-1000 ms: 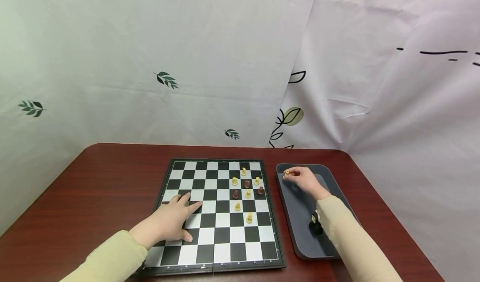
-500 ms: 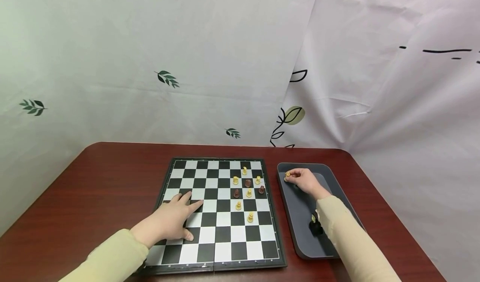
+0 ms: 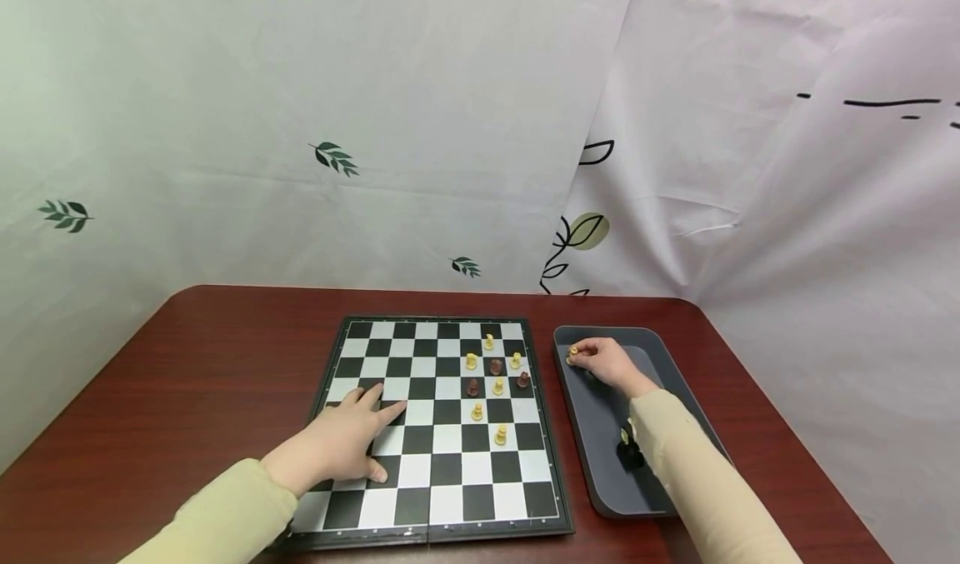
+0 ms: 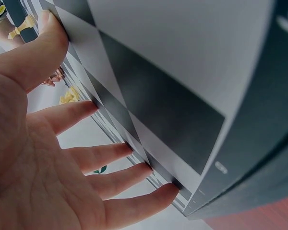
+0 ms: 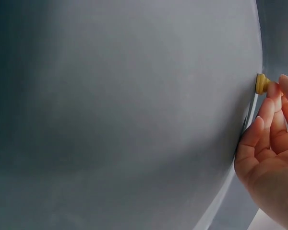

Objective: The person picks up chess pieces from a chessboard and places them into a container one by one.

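Left grip (image 3: 337, 443) spread on chessboard (image 3: 446, 439), palm (image 4: 38, 177) shown wrist-cam only; yellow chess piece (image 5: 262, 84) pinched by right grip (image 3: 609, 362), tray rim (image 3: 575, 422) close, room nearside.

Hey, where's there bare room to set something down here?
The table is bare left of the chessboard, beyond the left sleeve. Inside the tray, there's room between the right hand and the black object. It's crowded on the chessboard's right half, among the chess pieces.

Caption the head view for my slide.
Left hand spread on a chessboard, right hand pinching a yellow piece at a gray tray.
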The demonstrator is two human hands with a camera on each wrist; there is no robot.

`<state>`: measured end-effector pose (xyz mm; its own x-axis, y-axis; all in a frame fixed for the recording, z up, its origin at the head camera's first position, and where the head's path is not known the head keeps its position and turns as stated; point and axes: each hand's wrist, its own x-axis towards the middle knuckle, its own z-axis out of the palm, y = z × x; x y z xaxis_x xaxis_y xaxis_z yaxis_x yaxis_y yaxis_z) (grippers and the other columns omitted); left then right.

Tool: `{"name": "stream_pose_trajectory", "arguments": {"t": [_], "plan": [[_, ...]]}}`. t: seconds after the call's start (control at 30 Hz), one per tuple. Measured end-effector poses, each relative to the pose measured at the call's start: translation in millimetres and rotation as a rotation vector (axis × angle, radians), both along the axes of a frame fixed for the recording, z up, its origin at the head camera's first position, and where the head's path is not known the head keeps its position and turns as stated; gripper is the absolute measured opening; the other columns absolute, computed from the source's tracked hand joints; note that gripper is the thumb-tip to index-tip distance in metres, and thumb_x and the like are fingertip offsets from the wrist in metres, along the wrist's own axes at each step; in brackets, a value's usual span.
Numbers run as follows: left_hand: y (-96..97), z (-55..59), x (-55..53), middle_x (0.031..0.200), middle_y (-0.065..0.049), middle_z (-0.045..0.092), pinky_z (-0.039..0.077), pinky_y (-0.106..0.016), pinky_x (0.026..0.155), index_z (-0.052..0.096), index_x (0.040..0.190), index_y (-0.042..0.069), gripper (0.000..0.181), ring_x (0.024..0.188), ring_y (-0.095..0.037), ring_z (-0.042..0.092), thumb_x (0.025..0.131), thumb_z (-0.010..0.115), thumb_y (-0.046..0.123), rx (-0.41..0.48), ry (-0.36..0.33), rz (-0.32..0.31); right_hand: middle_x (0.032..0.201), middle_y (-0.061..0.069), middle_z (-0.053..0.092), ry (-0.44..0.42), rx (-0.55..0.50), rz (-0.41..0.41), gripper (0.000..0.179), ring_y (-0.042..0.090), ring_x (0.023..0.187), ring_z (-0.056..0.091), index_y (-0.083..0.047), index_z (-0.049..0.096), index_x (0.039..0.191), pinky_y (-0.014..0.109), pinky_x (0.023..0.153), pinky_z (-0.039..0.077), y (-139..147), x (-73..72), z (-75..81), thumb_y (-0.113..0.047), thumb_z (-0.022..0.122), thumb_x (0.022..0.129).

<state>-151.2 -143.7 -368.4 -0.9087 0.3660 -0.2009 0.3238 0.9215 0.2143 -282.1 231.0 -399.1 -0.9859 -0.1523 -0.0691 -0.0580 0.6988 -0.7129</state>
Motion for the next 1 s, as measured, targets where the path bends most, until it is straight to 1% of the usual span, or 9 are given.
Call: {"name": "stream_pose_trajectory", "arguments": {"t": [0.13, 0.33, 0.53, 0.67, 0.87, 1.0], "plan": [[-0.4, -1.5, -0.9, 0.143, -0.029, 0.037, 0.04, -0.068, 0.086, 0.051, 0.137, 0.011, 0.089, 0.126, -0.053, 0.038, 0.06, 0.085, 0.041, 0.0, -0.004, -0.001, 0.089, 0.012, 0.069, 0.002, 0.019, 0.002, 0.019, 0.013, 0.071, 0.055, 0.005, 0.068, 0.103, 0.026, 0.062, 0.043, -0.6, 0.4, 0.0, -0.009, 0.063, 0.089], [-0.7, -1.3, -0.2, 0.142, -0.029, 0.037, 0.041, -0.068, 0.085, 0.051, 0.137, 0.01, 0.088, 0.126, -0.053, 0.038, 0.061, 0.085, 0.04, 0.003, -0.003, -0.003, 0.088, 0.014, 0.069, 0.012, 0.017, 0.032, 0.021, 0.011, 0.072, 0.056, 0.007, 0.065, 0.105, 0.025, 0.062, 0.044, -1.0, 1.3, 1.3, -0.007, 0.063, 0.089], [-1.0, -1.3, -0.3, 0.143, -0.029, 0.037, 0.041, -0.068, 0.085, 0.051, 0.137, 0.01, 0.089, 0.126, -0.053, 0.038, 0.061, 0.085, 0.04, 0.002, -0.003, 0.0, 0.088, 0.013, 0.067, -0.005, 0.05, 0.026, 0.029, 0.015, 0.075, 0.057, 0.006, 0.062, 0.114, 0.026, 0.063, 0.043, 0.4, 3.2, 8.0, -0.01, 0.064, 0.089], [-1.3, -1.4, -0.2, 0.143, -0.029, 0.037, 0.04, -0.068, 0.086, 0.051, 0.137, 0.01, 0.089, 0.126, -0.053, 0.037, 0.061, 0.085, 0.04, 0.005, -0.006, -0.002, 0.09, 0.014, 0.067, -0.011, 0.057, 0.032, 0.032, 0.016, 0.076, 0.059, 0.006, 0.06, 0.118, 0.027, 0.063, 0.043, 4.1, 4.7, 11.7, -0.011, 0.063, 0.09], [-1.1, -1.2, 0.4, 0.143, -0.029, 0.037, 0.04, -0.068, 0.086, 0.051, 0.137, 0.01, 0.088, 0.127, -0.053, 0.037, 0.061, 0.085, 0.04, 0.008, -0.011, 0.002, 0.088, 0.013, 0.066, 0.001, 0.051, 0.048, 0.033, 0.015, 0.074, 0.055, 0.007, 0.059, 0.119, 0.028, 0.063, 0.042, 9.2, 6.2, 16.8, -0.009, 0.062, 0.09], [-0.7, -0.9, 0.7, 0.143, -0.029, 0.037, 0.04, -0.068, 0.086, 0.051, 0.137, 0.01, 0.088, 0.126, -0.053, 0.038, 0.061, 0.085, 0.04, 0.009, -0.008, 0.0, 0.087, 0.011, 0.064, 0.01, 0.042, 0.055, 0.032, 0.015, 0.076, 0.054, 0.005, 0.059, 0.119, 0.028, 0.066, 0.042, 10.7, 5.9, 21.4, -0.01, 0.061, 0.09]]}}
